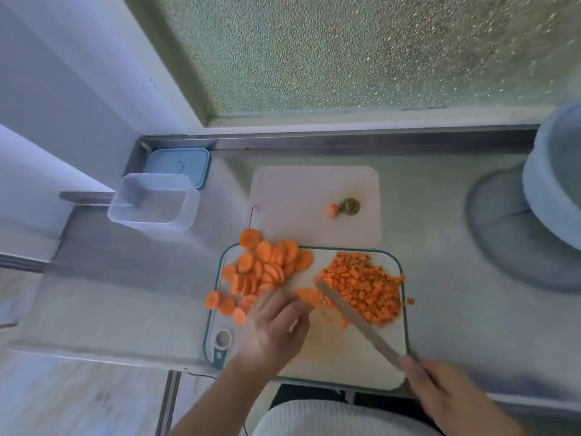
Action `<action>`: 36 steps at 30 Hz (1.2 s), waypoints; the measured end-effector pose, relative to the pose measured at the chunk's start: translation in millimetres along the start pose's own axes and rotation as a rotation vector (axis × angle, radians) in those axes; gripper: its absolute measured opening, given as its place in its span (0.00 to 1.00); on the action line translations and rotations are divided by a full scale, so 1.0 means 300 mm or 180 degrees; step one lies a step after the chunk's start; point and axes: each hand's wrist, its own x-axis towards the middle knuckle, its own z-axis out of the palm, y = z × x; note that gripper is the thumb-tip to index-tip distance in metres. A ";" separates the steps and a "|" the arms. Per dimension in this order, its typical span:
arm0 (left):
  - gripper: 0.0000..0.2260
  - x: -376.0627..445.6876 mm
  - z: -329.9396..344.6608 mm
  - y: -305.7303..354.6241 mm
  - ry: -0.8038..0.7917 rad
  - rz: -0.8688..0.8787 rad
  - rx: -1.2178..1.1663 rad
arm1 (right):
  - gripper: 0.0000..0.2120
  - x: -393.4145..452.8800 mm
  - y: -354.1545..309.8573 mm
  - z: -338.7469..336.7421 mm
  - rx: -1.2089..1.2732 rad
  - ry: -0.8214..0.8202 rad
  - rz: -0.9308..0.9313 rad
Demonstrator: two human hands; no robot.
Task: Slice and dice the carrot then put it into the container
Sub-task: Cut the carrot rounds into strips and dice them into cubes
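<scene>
Dicing under way: carrot slices left, dice right, container waiting far left.

Nearest, the right hand (440, 391) wraps the handle of the knife (355, 319), whose blade angles up-left across the cutting board (330, 357) toward the dice. The left hand (276, 322) curls its fingers down onto a few slices (309, 295) at the blade's edge, pinning them flat. Beyond it lies the pile of round carrot slices (267, 269), some spilling off the board's left edge; the diced carrot (364, 287) heaps to the right. Farther off, a second pink board (314, 190) carries 2 trimmed carrot ends (344, 207). Far left stands the clear container (154, 206), apparently empty, its blue lid (177, 165) behind. To cut well, she should probably keep fingertips tucked behind the knuckles and stack few slices.
</scene>
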 end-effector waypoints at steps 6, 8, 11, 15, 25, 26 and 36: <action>0.02 -0.284 0.045 0.039 -0.0907 -0.0085 -0.0166 | 0.38 0.020 -0.072 0.111 -0.0140 -0.0341 -0.0046; 0.06 -0.307 0.045 0.036 -0.0951 -0.0110 -0.0227 | 0.32 0.021 -0.073 0.133 -0.0210 -0.0357 0.0014; 0.08 -0.291 0.057 0.017 -0.0874 -0.0138 -0.0147 | 0.31 0.020 -0.064 0.134 -0.0284 -0.0278 0.0136; 0.07 -0.294 0.069 -0.009 -0.0883 -0.0162 -0.0073 | 0.36 0.046 -0.046 0.117 -0.0319 -0.0089 0.0272; 0.07 -0.274 0.101 0.016 -0.0900 -0.0074 -0.0256 | 0.32 -0.048 -0.075 0.181 -0.0517 -0.0037 0.0011; 0.07 -0.277 0.103 0.013 -0.0889 -0.0089 -0.0246 | 0.32 -0.060 -0.072 0.180 -0.0459 -0.0047 0.0004; 0.07 -0.282 0.105 0.016 -0.0875 -0.0098 -0.0159 | 0.35 -0.040 -0.082 0.192 -0.0630 -0.0191 0.0442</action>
